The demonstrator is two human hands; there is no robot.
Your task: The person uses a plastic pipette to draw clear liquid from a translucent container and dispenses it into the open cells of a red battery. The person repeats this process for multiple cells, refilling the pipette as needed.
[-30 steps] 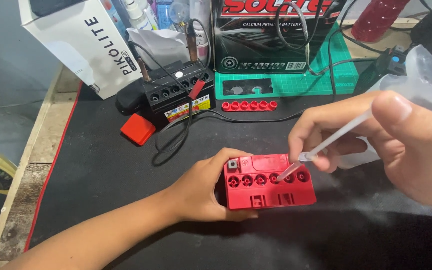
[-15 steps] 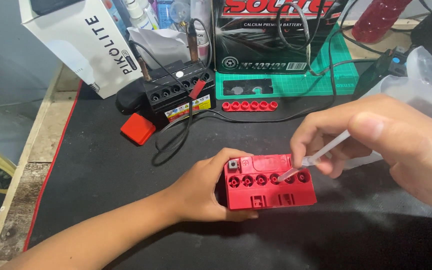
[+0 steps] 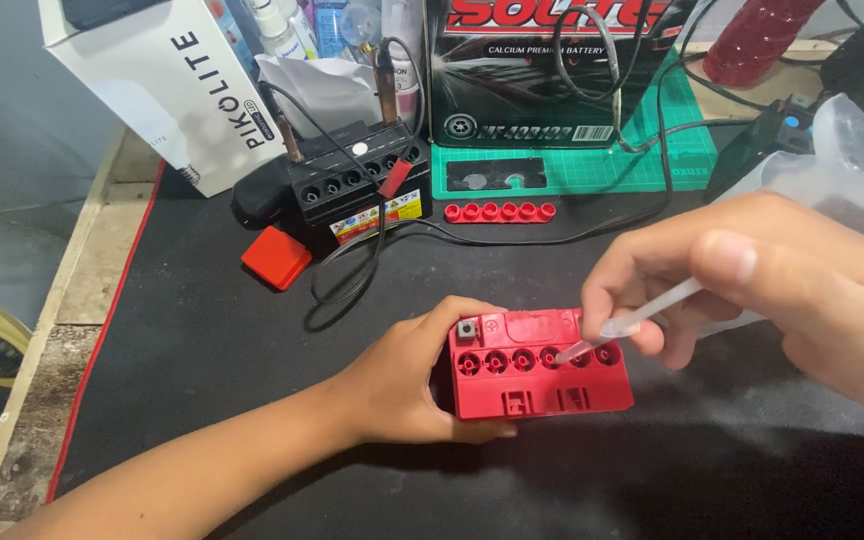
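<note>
A small red battery [image 3: 542, 385] lies on the black mat with a row of several open filler holes along its top. My left hand [image 3: 407, 375] grips its left end and holds it still. My right hand [image 3: 772, 290] pinches a thin clear plastic dropper [image 3: 632, 320], slanted down to the left. The dropper's tip sits at one of the holes right of the row's middle. My right palm hides the dropper's upper end.
A black battery [image 3: 357, 185] with two clamped leads stands behind, a red cap strip [image 3: 500, 212] and a red square lid [image 3: 276, 258] beside it. A white box [image 3: 167, 85], a large battery carton [image 3: 552, 70], a green cutting mat [image 3: 642, 160] and a clear plastic bag [image 3: 852, 150] line the back.
My right hand has come closer to the camera and shifted a little left, and the dropper tip has moved slightly left along the row of holes. My left hand and the battery stay put.
</note>
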